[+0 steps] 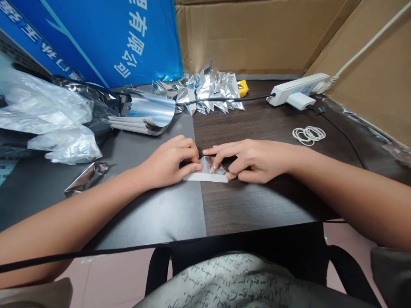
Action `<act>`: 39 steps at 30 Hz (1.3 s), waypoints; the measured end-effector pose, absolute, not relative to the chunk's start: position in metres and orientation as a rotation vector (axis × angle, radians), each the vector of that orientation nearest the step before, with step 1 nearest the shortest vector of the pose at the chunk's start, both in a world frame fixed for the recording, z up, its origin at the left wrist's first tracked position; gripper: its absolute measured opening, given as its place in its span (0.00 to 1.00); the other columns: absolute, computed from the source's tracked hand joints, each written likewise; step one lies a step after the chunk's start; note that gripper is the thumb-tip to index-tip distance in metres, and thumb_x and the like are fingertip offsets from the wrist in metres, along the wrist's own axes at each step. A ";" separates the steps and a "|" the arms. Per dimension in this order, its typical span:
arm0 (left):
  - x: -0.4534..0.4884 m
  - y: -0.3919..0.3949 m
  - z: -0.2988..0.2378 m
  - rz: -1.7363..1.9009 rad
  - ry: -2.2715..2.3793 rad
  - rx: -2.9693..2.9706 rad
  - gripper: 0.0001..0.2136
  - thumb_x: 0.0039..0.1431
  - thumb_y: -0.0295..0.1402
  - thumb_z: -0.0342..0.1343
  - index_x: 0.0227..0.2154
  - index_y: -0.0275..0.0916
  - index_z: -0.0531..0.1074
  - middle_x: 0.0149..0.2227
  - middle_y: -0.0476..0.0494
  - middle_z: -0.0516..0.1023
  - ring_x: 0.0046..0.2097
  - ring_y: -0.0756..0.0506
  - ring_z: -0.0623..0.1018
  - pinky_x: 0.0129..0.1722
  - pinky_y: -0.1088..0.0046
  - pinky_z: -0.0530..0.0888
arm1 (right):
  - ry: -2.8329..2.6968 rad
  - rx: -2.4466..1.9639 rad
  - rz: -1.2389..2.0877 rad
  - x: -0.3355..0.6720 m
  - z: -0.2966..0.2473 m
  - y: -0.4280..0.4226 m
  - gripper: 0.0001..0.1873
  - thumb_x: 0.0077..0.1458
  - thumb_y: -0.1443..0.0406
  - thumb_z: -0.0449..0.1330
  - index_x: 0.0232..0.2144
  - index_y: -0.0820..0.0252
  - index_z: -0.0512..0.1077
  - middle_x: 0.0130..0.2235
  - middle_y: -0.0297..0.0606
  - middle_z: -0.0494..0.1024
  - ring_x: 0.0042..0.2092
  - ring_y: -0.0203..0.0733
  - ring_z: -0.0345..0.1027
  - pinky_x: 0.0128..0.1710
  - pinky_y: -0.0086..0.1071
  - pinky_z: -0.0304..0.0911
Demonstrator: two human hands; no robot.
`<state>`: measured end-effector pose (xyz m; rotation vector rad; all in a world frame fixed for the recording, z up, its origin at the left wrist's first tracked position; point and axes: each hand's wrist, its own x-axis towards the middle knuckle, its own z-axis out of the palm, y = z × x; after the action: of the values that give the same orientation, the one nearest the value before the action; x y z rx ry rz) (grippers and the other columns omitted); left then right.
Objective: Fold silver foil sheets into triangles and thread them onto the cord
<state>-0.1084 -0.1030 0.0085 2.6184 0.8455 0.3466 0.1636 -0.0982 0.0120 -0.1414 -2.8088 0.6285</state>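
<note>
A small piece of silver foil point(209, 164) with a white strip along its near edge lies flat on the table between my hands. My left hand point(175, 160) is closed on its left end, the thumb pressing on top and the fingers curled. On the other side, my right hand point(252, 160) grips the right end near the thumb; a bent finger presses on the foil's middle, and the index finger reaches toward my left hand. The fingers partly cover the foil's ends.
Behind my hands lie stacked foil sheets point(150, 111) and a row of folded foil pieces point(208, 92). Clear plastic bags point(48, 111) and a foil packet point(86, 177) are left. A white power strip point(298, 87), black cable and white cord loops point(308, 135) lie right.
</note>
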 end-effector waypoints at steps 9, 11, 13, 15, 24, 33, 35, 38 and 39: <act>-0.106 -0.113 0.004 0.517 0.645 2.699 0.15 0.66 0.39 0.58 0.25 0.37 0.71 0.46 0.40 0.77 0.45 0.44 0.73 0.47 0.65 0.69 | -2.763 -0.312 0.130 0.168 -0.007 -0.081 0.15 0.62 0.72 0.54 0.44 0.65 0.80 0.52 0.51 0.78 0.61 0.53 0.66 0.58 0.50 0.68; -0.105 -0.114 0.002 0.522 0.625 2.684 0.12 0.68 0.36 0.54 0.29 0.37 0.72 0.42 0.41 0.78 0.42 0.45 0.74 0.45 0.67 0.70 | -2.766 -0.369 0.092 0.166 -0.009 -0.082 0.16 0.62 0.72 0.54 0.46 0.66 0.79 0.52 0.52 0.78 0.59 0.54 0.68 0.56 0.51 0.69; -0.105 -0.113 0.001 0.529 0.619 2.686 0.09 0.70 0.34 0.52 0.35 0.37 0.73 0.40 0.42 0.78 0.41 0.45 0.75 0.43 0.68 0.71 | -2.770 -0.419 0.073 0.164 -0.009 -0.084 0.17 0.61 0.72 0.54 0.47 0.65 0.79 0.52 0.51 0.77 0.57 0.55 0.68 0.54 0.52 0.70; -0.105 -0.112 -0.001 0.534 0.640 2.688 0.08 0.69 0.34 0.52 0.40 0.36 0.73 0.38 0.43 0.78 0.41 0.45 0.75 0.42 0.68 0.71 | -2.769 -0.454 0.068 0.162 -0.009 -0.085 0.17 0.61 0.72 0.54 0.47 0.63 0.79 0.52 0.51 0.77 0.57 0.55 0.68 0.53 0.52 0.69; -0.107 -0.110 -0.003 0.462 0.720 2.740 0.12 0.69 0.42 0.53 0.41 0.38 0.75 0.52 0.38 0.76 0.51 0.41 0.73 0.51 0.62 0.69 | -2.674 -0.610 0.131 0.159 -0.016 -0.087 0.17 0.62 0.70 0.54 0.48 0.59 0.80 0.53 0.50 0.75 0.54 0.52 0.69 0.51 0.49 0.69; -0.106 -0.112 0.000 0.371 0.783 2.890 0.15 0.69 0.43 0.52 0.48 0.40 0.75 0.54 0.42 0.78 0.54 0.39 0.74 0.48 0.60 0.69 | -2.771 -0.588 -0.035 0.158 -0.005 -0.094 0.16 0.67 0.67 0.53 0.47 0.59 0.80 0.47 0.45 0.79 0.46 0.46 0.70 0.43 0.40 0.70; -0.106 -0.112 -0.001 0.363 0.769 2.929 0.15 0.70 0.43 0.51 0.47 0.39 0.76 0.55 0.42 0.78 0.56 0.38 0.73 0.49 0.60 0.69 | -2.761 -0.590 -0.027 0.158 -0.005 -0.094 0.16 0.66 0.67 0.53 0.46 0.59 0.80 0.47 0.45 0.80 0.46 0.47 0.70 0.42 0.39 0.69; -0.107 -0.111 -0.002 0.348 0.748 2.955 0.15 0.71 0.42 0.49 0.47 0.38 0.75 0.57 0.42 0.77 0.60 0.38 0.71 0.50 0.60 0.68 | -2.712 -0.521 0.012 0.158 -0.003 -0.094 0.16 0.65 0.69 0.52 0.45 0.60 0.80 0.45 0.44 0.80 0.45 0.45 0.70 0.43 0.39 0.69; -0.107 -0.111 -0.003 0.343 0.740 2.955 0.15 0.71 0.42 0.49 0.47 0.38 0.75 0.58 0.42 0.77 0.60 0.38 0.71 0.50 0.60 0.68 | -2.701 -0.465 0.034 0.157 -0.001 -0.096 0.16 0.65 0.69 0.52 0.44 0.60 0.80 0.45 0.43 0.80 0.45 0.45 0.70 0.44 0.39 0.68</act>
<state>-0.1067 -0.1106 -0.0025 2.9546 0.7403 0.3426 0.1574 -0.0958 -0.0015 -0.4652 -2.7014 0.0344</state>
